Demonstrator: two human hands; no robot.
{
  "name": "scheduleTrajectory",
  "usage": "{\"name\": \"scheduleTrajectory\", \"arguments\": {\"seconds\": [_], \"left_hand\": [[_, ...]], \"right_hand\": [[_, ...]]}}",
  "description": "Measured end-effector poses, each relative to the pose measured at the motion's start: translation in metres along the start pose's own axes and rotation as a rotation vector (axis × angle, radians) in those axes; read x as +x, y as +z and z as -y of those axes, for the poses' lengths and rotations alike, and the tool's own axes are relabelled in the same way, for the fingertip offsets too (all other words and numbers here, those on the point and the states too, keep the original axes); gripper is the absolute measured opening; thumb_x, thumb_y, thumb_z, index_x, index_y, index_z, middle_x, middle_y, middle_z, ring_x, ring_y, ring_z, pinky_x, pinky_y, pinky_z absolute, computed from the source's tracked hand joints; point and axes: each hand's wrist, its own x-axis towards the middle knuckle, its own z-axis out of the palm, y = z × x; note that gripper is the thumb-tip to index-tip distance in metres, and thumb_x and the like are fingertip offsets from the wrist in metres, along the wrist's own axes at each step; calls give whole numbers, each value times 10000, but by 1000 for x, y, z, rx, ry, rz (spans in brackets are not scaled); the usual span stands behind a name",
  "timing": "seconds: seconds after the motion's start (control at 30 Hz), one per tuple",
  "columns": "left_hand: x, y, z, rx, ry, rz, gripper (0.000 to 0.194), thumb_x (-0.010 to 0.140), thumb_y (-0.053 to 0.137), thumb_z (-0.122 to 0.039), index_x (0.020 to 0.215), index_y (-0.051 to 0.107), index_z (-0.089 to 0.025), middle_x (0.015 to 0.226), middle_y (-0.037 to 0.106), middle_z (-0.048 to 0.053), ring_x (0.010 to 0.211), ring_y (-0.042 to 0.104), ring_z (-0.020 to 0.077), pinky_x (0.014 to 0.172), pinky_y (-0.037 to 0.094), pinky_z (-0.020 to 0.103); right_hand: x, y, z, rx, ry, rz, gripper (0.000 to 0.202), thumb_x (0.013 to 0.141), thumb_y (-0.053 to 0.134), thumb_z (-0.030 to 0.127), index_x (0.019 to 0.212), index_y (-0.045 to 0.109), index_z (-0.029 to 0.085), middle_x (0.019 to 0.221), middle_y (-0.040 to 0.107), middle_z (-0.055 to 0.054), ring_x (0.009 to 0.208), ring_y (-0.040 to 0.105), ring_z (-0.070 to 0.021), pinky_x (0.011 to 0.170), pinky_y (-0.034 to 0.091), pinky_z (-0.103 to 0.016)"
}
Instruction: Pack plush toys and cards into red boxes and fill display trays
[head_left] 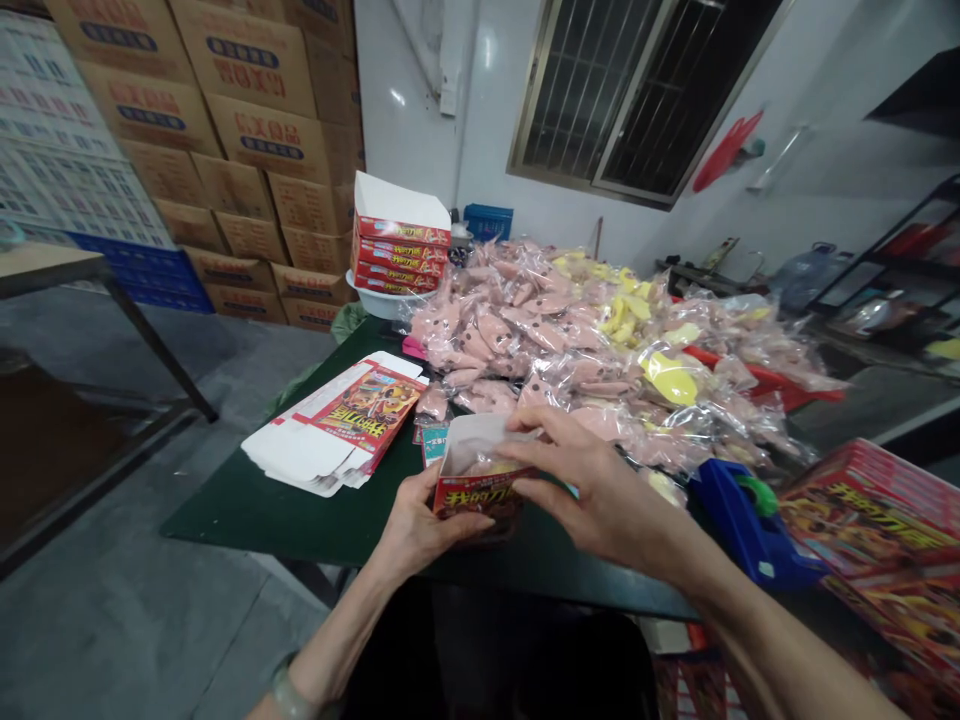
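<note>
A small red printed box (480,492) with its top open is held over the table's front edge, and something in clear plastic shows inside. My left hand (422,522) wraps the box's left side, thumb across the front. At the box's right rim my right hand (574,478) grips the wall between its thumb and fingers. Left of the box lies a stack of flat red and white cartons (356,425). Behind it spreads a large pile of clear bags with pink and yellow pieces (536,325). A teal printed card (434,443) shows beside the box.
Right of my hands stand a blue tape dispenser (750,530) and stacked red boxes (877,510). A white basin (390,303) holding red boxes is at the back left of the green table (300,520). Brown cartons (259,120) are stacked behind.
</note>
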Motion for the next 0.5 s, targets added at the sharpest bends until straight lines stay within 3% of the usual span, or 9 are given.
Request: {"name": "scheduleTrajectory", "arguments": {"seconds": [0.07, 0.17, 0.3, 0.37, 0.43, 0.5], "left_hand": [[0, 0, 1, 16, 1, -25, 452, 593, 794, -321, 972, 642, -128, 783, 698, 31, 680, 638, 178, 624, 531, 251], [-3, 1, 1, 34, 7, -42, 367, 590, 784, -291, 891, 650, -129, 723, 677, 12, 610, 604, 149, 547, 499, 215], [-8, 1, -1, 102, 68, -42, 202, 581, 732, -206, 748, 644, -134, 629, 631, -17, 532, 545, 113, 480, 456, 181], [-9, 1, -3, 142, 109, -61, 131, 592, 688, -194, 698, 633, -139, 581, 605, -30, 492, 517, 98, 455, 446, 174], [-11, -1, -5, 169, 125, -113, 121, 607, 676, -240, 622, 608, -141, 523, 583, -32, 448, 505, 97, 426, 447, 179], [-14, -8, -4, 219, 98, -198, 205, 610, 697, -316, 573, 592, -144, 480, 586, -24, 425, 532, 119, 411, 470, 196]], "right_hand": [[-5, 4, 7, -114, -11, -6, 221, 876, 511, 175, 1086, 577, 151, 1116, 557, -117, 1008, 509, -216, 835, 475, -368], [-5, 13, 17, -226, 4, 23, 217, 879, 532, 291, 1003, 597, 125, 1026, 595, -125, 929, 525, -232, 773, 481, -380], [5, 25, 21, -157, 81, 136, 240, 884, 518, 359, 832, 621, 148, 901, 641, -83, 842, 564, -202, 737, 469, -347], [7, 32, 23, -109, 79, 133, 259, 889, 502, 369, 808, 623, 155, 845, 663, -65, 803, 584, -190, 733, 467, -340], [4, 39, 25, -67, 37, -55, 245, 904, 473, 340, 892, 621, 146, 894, 675, -76, 840, 595, -184, 757, 470, -330], [-10, 45, 25, -33, -26, -347, 199, 906, 463, 247, 1009, 593, 139, 983, 665, -89, 918, 591, -166, 798, 469, -303]]}}
